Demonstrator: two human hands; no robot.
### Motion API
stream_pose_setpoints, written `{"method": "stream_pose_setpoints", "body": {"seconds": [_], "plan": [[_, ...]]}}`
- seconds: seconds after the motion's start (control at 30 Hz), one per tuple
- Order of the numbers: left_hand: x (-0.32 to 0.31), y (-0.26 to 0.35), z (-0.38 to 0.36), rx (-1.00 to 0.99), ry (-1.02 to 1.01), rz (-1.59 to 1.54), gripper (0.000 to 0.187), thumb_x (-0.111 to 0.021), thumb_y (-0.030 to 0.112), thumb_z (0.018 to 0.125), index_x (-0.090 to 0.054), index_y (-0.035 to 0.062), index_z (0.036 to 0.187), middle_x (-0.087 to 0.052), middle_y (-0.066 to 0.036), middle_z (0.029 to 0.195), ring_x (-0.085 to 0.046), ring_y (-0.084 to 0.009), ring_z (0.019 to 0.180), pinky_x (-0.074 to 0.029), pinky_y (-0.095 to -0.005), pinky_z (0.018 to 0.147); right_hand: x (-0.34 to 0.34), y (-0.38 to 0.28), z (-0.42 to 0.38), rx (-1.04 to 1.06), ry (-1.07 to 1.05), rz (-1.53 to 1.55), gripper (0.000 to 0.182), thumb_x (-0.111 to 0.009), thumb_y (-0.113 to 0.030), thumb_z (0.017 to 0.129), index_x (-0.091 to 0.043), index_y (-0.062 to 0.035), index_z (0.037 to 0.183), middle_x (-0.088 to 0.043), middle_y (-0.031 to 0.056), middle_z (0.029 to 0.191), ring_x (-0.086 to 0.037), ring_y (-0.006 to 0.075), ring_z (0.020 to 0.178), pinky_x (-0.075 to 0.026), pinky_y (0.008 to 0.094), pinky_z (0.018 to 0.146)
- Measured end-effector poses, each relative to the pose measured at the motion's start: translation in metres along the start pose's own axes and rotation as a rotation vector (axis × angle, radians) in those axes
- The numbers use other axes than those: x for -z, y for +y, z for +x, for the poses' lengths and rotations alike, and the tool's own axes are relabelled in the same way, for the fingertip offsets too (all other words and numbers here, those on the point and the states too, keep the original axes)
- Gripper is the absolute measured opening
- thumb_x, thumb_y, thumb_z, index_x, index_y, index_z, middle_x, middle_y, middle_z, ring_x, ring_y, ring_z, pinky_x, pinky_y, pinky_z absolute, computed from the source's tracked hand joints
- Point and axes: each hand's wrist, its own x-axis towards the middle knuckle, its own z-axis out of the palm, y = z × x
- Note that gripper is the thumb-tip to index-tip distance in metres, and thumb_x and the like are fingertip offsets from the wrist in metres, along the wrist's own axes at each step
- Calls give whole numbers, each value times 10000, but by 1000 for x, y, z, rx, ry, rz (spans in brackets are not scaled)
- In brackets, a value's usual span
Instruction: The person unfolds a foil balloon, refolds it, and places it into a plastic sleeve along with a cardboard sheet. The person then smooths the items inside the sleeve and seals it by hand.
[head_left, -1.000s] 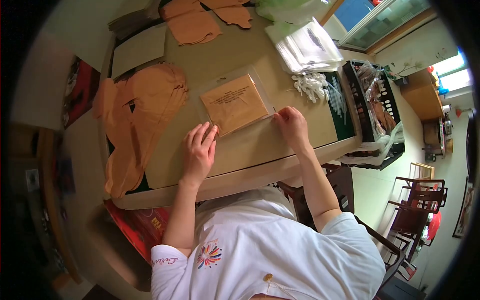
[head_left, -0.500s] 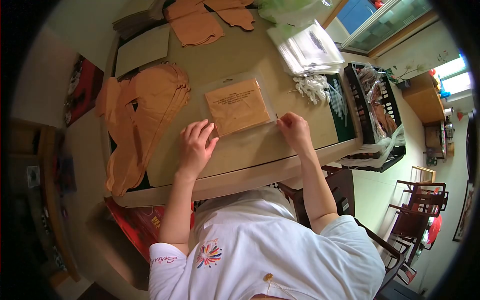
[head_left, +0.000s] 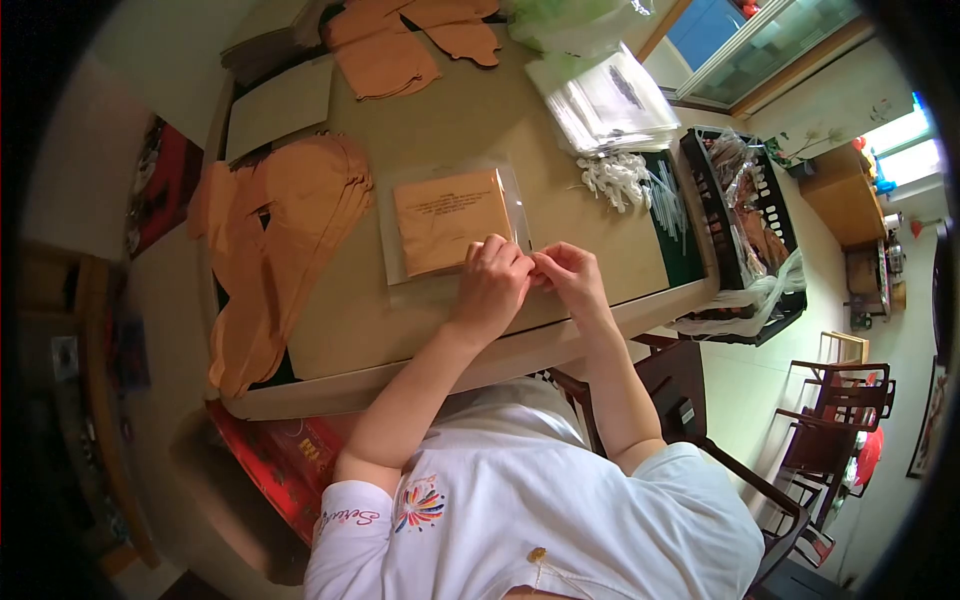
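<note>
A clear plastic bag (head_left: 515, 207) lies flat on the table, holding a folded orange sheet (head_left: 450, 225) with small dark print on top. Close by its lower right corner, my left hand (head_left: 492, 290) and my right hand (head_left: 572, 282) meet fingertip to fingertip. My left fingers are curled in and cover part of the bag's lower edge. Thumb and forefinger of my right hand are pinched together. Whatever sits between the fingertips is too small or hidden to name.
Stacked orange cut-outs (head_left: 290, 235) lie left, with more orange pieces (head_left: 385, 50) and a grey board (head_left: 280, 108) behind. Clear bags (head_left: 610, 105), a white string bundle (head_left: 615, 180) and thin clear sticks (head_left: 668, 205) lie right. Beyond the edge stands a black crate (head_left: 710, 205).
My left hand has moved right from the bag's left corner to join my right hand, which has shifted slightly left and down. The bag has turned slightly and slid left.
</note>
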Motion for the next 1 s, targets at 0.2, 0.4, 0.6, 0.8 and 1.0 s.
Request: {"method": "stream_pose_setpoints", "body": {"seconds": [0.2,0.4,0.6,0.8,1.0], "plan": [[5,-6,1,72,-91,-68,89,-711,173,751,-666,101,777,-606,-23,811,-537,-206,893,-402,-376,816,2,3,-2,12,-4,1,113,-636,-105,899,-651,5,881,-677,40,746,-609,74,655,-481,207,589],[5,-3,7,41,-166,5,78,-697,156,750,-656,91,766,-604,-35,806,-543,-214,878,-397,-372,819,0,9,-1,45,-28,32,121,-637,-110,907,-648,7,880,-674,35,744,-609,74,661,-488,203,604],[1,-3,5,-32,-148,89,75,-677,125,755,-619,78,761,-587,-55,798,-545,-228,878,-396,-379,814,-2,9,-3,41,2,16,118,-634,-106,910,-643,6,876,-668,32,739,-607,75,652,-488,205,596],[23,-9,-16,166,-64,-206,133,-702,55,740,-573,72,767,-574,-55,800,-551,-239,818,-416,-364,749,-14,18,-4,43,23,112,119,-620,-106,918,-620,10,889,-662,49,725,-614,91,630,-495,211,571],[46,-15,-20,157,-15,-139,135,-743,100,715,-613,93,752,-584,-31,808,-555,-219,856,-416,-362,775,-9,0,-6,-23,-8,50,116,-609,-113,928,-611,2,917,-671,55,756,-628,95,655,-520,213,600]]}}
